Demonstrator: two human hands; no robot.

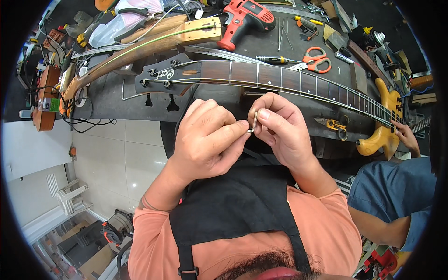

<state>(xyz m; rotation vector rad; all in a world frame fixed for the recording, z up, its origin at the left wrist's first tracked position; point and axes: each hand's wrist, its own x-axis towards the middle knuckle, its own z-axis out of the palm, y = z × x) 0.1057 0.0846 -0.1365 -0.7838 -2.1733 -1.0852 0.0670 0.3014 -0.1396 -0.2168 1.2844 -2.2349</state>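
Note:
My left hand [205,137] and my right hand [280,123] meet in front of my apron, fingers closed. Between the fingertips is a small, thin, bent metal piece [255,122]; its exact kind is too small to tell. The right thumb and index finger pinch its upright part, while the left fingertips grip the lower end. Just beyond lies a bass guitar, with its dark headstock [165,77] at the left, a long fretted neck [298,84], and a yellow wooden body [385,133] at the right. Strings run along the neck.
Another person's hand [406,136] rests at the bass body. On the bench [116,102] lie a red drill [245,21], orange-handled scissors [317,60], a screwdriver [277,59], yellow-handled cutters [333,124], a hex key [128,95] and a wooden guitar neck [140,49].

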